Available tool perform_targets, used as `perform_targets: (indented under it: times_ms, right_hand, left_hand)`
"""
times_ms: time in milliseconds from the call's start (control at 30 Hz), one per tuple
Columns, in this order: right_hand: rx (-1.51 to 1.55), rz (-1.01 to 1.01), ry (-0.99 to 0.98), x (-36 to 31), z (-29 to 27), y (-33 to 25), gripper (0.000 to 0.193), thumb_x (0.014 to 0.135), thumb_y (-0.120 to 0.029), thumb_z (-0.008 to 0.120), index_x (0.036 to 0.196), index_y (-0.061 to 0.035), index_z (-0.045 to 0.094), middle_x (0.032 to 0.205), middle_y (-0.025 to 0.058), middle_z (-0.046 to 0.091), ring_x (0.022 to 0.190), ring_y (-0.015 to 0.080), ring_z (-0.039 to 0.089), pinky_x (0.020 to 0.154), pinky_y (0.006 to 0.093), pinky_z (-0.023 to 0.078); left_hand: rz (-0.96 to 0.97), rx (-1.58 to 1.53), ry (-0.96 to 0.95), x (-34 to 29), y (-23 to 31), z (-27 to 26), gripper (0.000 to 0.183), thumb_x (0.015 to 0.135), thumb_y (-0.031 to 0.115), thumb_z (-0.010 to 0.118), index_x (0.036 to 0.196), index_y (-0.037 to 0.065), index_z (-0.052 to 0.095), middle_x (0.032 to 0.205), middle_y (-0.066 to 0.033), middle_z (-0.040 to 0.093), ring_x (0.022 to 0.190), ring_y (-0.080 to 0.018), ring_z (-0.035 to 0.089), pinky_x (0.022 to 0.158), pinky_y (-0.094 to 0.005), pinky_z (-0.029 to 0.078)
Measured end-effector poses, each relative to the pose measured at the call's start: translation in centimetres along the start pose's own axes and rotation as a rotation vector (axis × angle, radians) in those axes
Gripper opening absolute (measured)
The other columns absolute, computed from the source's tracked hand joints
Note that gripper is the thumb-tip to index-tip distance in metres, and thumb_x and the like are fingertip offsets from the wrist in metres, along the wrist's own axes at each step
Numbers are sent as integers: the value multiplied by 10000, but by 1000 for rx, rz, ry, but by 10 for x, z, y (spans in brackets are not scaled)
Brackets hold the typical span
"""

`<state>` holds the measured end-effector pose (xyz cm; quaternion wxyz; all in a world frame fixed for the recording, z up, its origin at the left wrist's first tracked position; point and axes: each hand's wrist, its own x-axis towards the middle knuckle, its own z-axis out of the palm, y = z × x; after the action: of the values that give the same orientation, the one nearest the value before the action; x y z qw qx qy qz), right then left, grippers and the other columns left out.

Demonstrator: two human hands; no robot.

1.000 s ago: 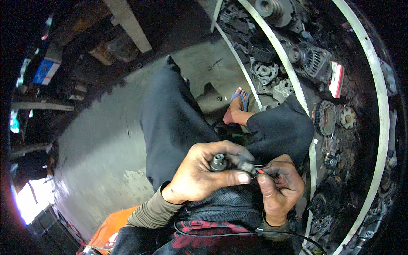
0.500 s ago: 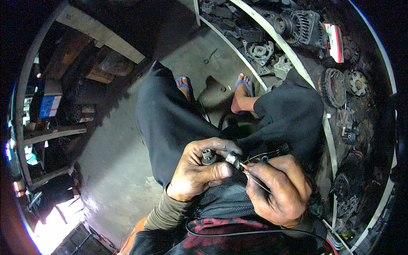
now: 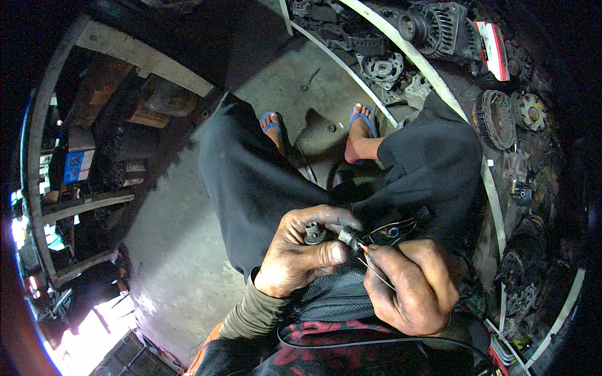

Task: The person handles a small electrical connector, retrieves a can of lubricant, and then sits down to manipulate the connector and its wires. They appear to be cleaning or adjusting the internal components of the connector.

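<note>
Over my lap, my left hand [image 3: 293, 254] is closed, with thumb and index finger pinching a small round electrical connector [image 3: 349, 237]. A second grey cylindrical connector [image 3: 314, 232] with a slotted end sits within the same hand, beside the index finger. My right hand [image 3: 417, 282] is closed in a pinch right at the first connector's end. A thin wire [image 3: 380, 274] with an orange bit near the tip runs from the connector under the right fingers. Other thin wires [image 3: 396, 227] with a dark plug [image 3: 423, 214] lie behind the right hand, on the dark trousers.
Alternator parts crowd the right side behind pale curved rails, with an alternator [image 3: 436, 28] and a red-and-white box [image 3: 492, 50]. Wooden shelving [image 3: 150, 56] with a blue-and-white box [image 3: 77, 166] stands at left. A black cable [image 3: 376, 341] crosses my waist. Concrete floor [image 3: 175, 232] lies between.
Both hands and the connectors sit slightly further right in the picture, as the view has shifted a little. The grip stays the same, and the first connector is turned slightly.
</note>
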<state>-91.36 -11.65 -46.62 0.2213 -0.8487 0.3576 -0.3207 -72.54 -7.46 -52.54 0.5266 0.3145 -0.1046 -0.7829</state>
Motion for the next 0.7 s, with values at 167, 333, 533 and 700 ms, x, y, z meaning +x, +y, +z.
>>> perform_targets:
  times_ms: [167, 333, 533, 700]
  right_hand:
    - [-21, -6, -40, 2, -2, 0, 330, 685, 94, 771, 997, 11, 701, 807, 95, 609, 636, 200, 613, 552, 304, 496]
    - [-10, -12, -66, -2, -2, 4, 329, 682, 100, 765, 996, 21, 701, 804, 96, 606, 639, 205, 614, 561, 306, 499]
    - [-42, -52, -35, 2, -6, 3, 304, 716, 79, 757, 1011, 23, 708, 809, 99, 622, 633, 206, 619, 553, 307, 496]
    - [74, 5, -30, 3, -9, 5, 317, 738, 6, 776, 1049, -4, 712, 793, 95, 624, 628, 209, 623, 547, 307, 498]
  left_hand:
    - [65, 241, 29, 3, 3, 0, 390, 797, 142, 851, 1121, -13, 699, 908, -27, 691, 684, -48, 544, 559, -193, 408]
    - [121, 354, 20, 7, 4, 0, 379, 790, 131, 854, 1108, -15, 708, 925, -34, 697, 735, -58, 575, 613, -194, 442]
    - [84, -5, -42, 12, -10, -10, 368, 852, 51, 782, 1186, 7, 635, 947, -67, 684, 584, -72, 475, 464, -215, 332]
    - [63, -225, -48, 11, -11, -21, 394, 854, 31, 765, 1214, 21, 604, 994, -144, 694, 572, -81, 465, 466, -222, 336]
